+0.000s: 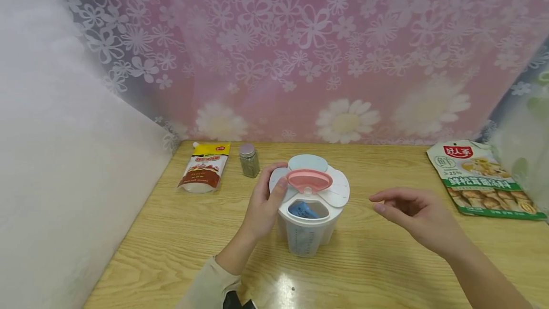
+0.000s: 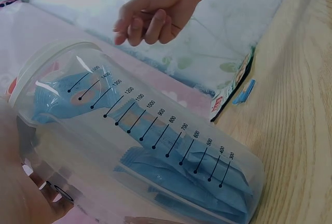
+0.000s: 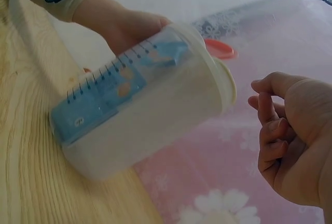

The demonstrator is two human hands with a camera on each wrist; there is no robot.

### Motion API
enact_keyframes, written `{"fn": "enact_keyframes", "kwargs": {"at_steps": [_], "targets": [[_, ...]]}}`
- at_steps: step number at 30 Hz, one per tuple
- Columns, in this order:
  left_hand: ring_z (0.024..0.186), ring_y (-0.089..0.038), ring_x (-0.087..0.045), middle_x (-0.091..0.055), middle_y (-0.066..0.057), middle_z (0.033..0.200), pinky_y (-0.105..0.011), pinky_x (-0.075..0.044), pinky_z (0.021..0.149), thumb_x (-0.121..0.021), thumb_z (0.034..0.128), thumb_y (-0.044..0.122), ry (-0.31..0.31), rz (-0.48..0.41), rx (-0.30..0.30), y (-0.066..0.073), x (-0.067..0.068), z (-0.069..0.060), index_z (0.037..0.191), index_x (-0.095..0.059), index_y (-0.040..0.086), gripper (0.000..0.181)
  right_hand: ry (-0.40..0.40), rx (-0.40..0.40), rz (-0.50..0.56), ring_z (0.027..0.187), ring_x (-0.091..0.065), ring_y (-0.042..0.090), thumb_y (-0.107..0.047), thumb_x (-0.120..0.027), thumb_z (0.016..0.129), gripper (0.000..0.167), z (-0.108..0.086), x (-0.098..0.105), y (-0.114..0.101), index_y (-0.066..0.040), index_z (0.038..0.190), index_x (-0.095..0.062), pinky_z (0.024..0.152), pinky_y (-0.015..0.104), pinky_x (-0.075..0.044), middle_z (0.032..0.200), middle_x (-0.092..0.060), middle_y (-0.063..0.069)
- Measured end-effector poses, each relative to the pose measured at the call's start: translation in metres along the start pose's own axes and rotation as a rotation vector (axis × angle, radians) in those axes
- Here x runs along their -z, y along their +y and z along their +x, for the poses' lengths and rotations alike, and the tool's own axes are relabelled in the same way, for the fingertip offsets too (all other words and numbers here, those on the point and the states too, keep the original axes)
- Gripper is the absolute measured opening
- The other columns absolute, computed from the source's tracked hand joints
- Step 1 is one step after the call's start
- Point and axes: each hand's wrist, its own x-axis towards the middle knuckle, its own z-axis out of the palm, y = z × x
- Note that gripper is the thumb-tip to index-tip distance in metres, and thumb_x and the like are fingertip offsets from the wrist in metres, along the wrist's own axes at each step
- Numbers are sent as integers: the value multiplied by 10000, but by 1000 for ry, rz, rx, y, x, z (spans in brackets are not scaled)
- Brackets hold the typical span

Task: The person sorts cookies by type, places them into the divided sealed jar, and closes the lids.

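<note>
A clear, lidded storage canister (image 1: 306,204) with compartments stands on the table, volume marks printed on its wall (image 2: 155,120). Its pink flap (image 1: 310,180) is raised, and blue sachets (image 1: 303,210) show through the front opening. More blue packets (image 2: 181,177) lie inside, low in the canister. My left hand (image 1: 263,199) grips the canister's left side, with the thumb on top of the lid near the pink flap. To the right of the canister, my right hand (image 1: 418,218) hovers apart from it, fingers loosely bent and holding nothing.
At the back left stand a yellow-and-white spouted pouch (image 1: 206,168) and a small jar (image 1: 249,161) with a purple cap. A green-and-white mushroom seasoning bag (image 1: 484,180) lies at the right. Floral sheets (image 1: 274,61) hang behind the wooden table (image 1: 193,232).
</note>
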Motion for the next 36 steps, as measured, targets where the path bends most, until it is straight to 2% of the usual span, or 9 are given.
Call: {"fn": "enact_keyframes", "kwargs": {"at_steps": [3,10,16,24,30,36], "targets": [[1181,-144,-550,-536,-155,1354,-247,-474,1002,-481,1059,266,-4,-2,0,0,0,0,1395,-442,67,392,6,-30,-23,672,-614,107,43,-629,938,231,-5,7,9,-44,1136,-709,610,263,-520,925,-703,-62],[1185,-143,-549,-538,-148,1353,-246,-472,1005,-486,1056,295,-5,-4,4,0,0,0,1388,-448,75,400,57,-157,-135,718,-655,114,-70,-646,965,222,-19,22,29,-66,1181,-695,604,261,-504,927,-709,-97],[1180,-146,-553,-543,-146,1343,-250,-476,1003,-475,1060,275,-13,-1,8,0,1,0,1389,-445,79,385,41,-246,-172,783,-681,104,-123,-639,980,260,-28,35,52,-88,1234,-675,618,258,-496,931,-715,-81],[1187,-143,-545,-530,-154,1355,-248,-471,1009,-467,1062,250,-11,-8,12,1,1,0,1394,-439,65,381,-11,-257,-157,742,-680,189,-107,-621,988,288,-35,47,76,-42,1268,-643,641,262,-497,882,-688,25],[1197,-148,-543,-532,-146,1357,-248,-469,1014,-470,1061,253,-14,-9,13,0,1,-1,1396,-438,72,382,-35,-311,-166,771,-695,208,-157,-629,991,340,-39,53,93,-30,1306,-621,683,248,-526,936,-688,-34],[1212,-159,-538,-531,-126,1363,-252,-466,1023,-473,1061,278,-13,-10,19,-1,2,0,1397,-440,96,383,-41,-323,-139,596,-558,186,-147,-658,971,385,-42,57,113,-9,1326,-602,522,287,-415,885,-646,-74]]}}
